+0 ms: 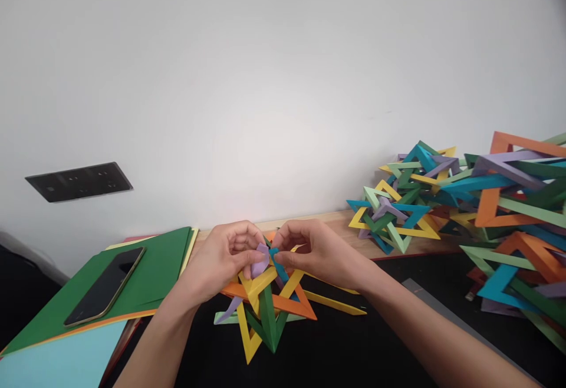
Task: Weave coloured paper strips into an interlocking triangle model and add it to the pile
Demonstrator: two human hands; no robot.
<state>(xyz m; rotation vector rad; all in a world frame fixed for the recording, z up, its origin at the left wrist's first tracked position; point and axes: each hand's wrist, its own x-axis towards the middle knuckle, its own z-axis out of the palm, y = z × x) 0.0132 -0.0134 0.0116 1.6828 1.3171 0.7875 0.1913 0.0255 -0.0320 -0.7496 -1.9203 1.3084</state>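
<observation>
A paper star model of interlocked yellow, orange, green, purple and blue strips rests on the dark mat in front of me. My left hand pinches a purple strip at the top of the model. My right hand pinches a blue strip right beside it. Both hands' fingertips nearly meet over the model's top.
A stack of coloured paper sheets lies at the left, with a dark phone on the green top sheet. Several finished paper star models are piled at the right along the white wall. A black socket panel sits on the wall.
</observation>
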